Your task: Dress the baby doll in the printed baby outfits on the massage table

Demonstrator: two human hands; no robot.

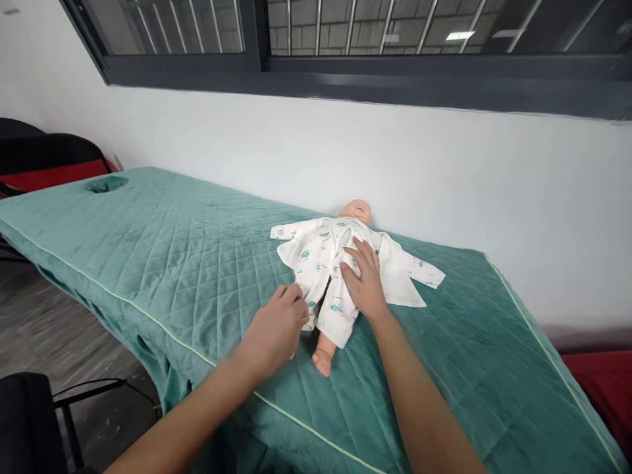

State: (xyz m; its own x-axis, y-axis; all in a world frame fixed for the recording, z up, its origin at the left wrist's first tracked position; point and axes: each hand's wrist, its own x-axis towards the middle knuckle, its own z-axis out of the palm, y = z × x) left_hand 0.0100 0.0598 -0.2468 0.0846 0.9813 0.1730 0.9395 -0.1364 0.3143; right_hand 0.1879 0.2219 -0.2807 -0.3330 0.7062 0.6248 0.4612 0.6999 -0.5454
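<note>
A baby doll [323,355] lies on its back across a green quilted bed cover, its head toward the wall and one bare foot toward me. It wears white printed baby pants [340,306] and a white printed baby top [402,273], whose front is spread wide to both sides. My left hand [284,316] is closed at the pant leg on the left, seemingly pinching its cloth. Fingers apart, my right hand [363,280] rests on the front of the pants near the waist. The doll's other foot is mostly hidden behind my left hand.
The green bed cover [197,250] has pale piping along its edge and a face hole [106,184] at the far left. Behind it rises a white wall [469,171] under a barred window. A black chair [29,421] stands at the lower left.
</note>
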